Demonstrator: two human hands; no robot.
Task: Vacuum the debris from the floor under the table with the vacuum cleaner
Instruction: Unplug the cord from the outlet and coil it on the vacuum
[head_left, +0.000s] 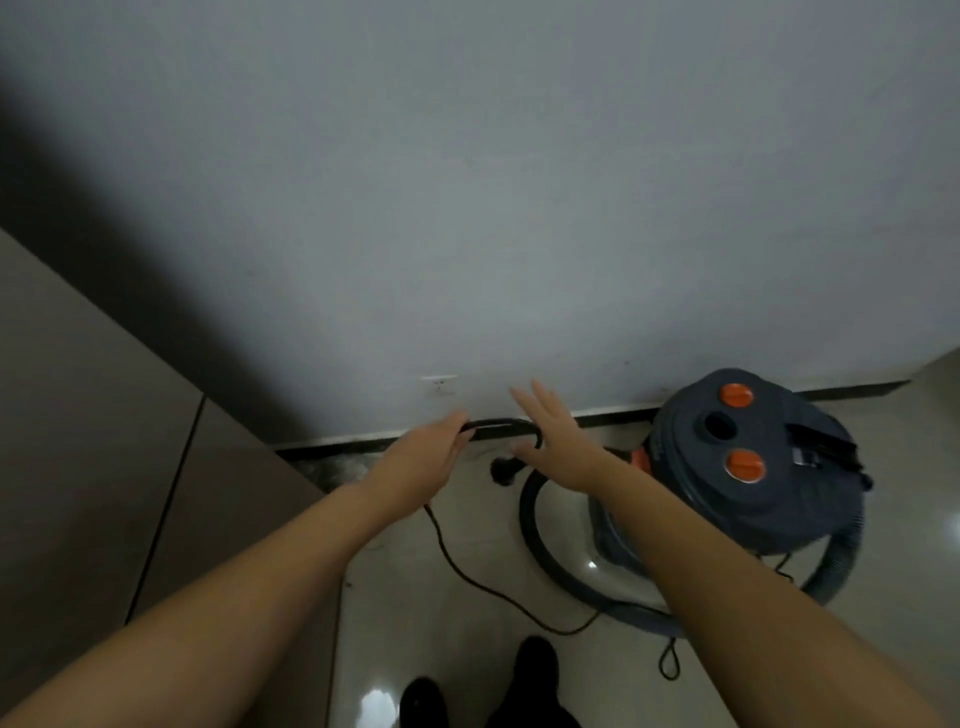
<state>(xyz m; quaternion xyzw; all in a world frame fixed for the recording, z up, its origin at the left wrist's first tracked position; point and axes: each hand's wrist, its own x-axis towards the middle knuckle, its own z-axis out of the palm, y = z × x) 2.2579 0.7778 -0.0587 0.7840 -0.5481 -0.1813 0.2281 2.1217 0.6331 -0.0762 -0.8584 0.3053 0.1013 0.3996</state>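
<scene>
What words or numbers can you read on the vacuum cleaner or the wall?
None can be read.
Vacuum cleaner: its two orange knobs and grey lid show no text that I can make out; a small pale tag by its black strap is too blurred to read.
Wall socket: plain white, with no legible marking.
Power cord held by the left hand: no print visible.
</scene>
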